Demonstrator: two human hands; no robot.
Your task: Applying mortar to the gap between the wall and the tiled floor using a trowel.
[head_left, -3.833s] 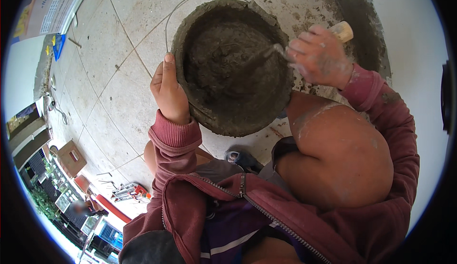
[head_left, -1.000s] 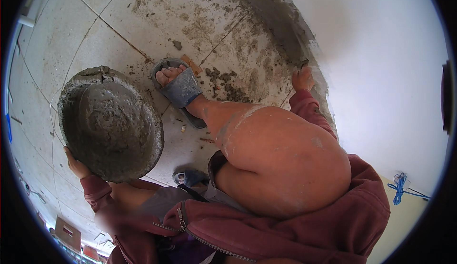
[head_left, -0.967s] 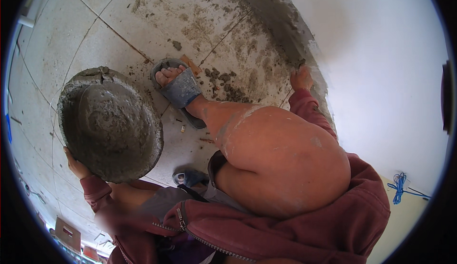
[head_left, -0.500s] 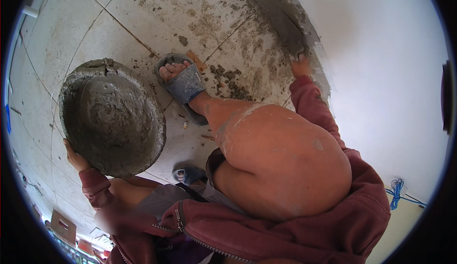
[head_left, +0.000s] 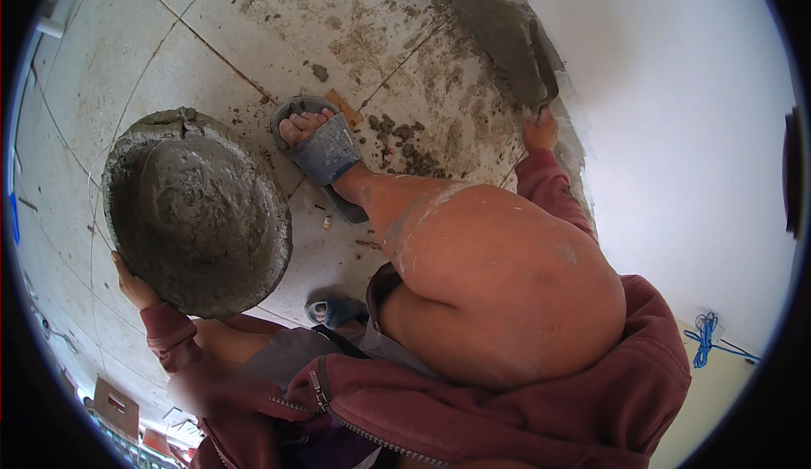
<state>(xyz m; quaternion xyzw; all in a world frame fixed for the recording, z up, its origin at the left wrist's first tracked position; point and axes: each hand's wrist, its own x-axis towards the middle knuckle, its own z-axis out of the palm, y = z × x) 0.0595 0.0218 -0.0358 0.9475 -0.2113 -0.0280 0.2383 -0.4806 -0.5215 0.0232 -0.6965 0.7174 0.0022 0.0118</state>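
Trowel (head_left: 545, 65) extends ahead of the right hand (head_left: 540, 133) gripping it, lengthwise along the wall-side edge of the floor (head_left: 127, 46), while the farther left hand (head_left: 134, 281) touches the side of the bucket (head_left: 277, 232), its grip unclear.

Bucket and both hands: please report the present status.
Left hand touching bucket. Right hand grips trowel at wall. Bucket contains grey mortar. Right foot between bucket and trowel.

Right of our left grip (head_left: 135, 285) we have mortar (head_left: 198, 207) in a bucket (head_left: 280, 232); ahead of our right grip (head_left: 541, 133), a trowel (head_left: 545, 68).
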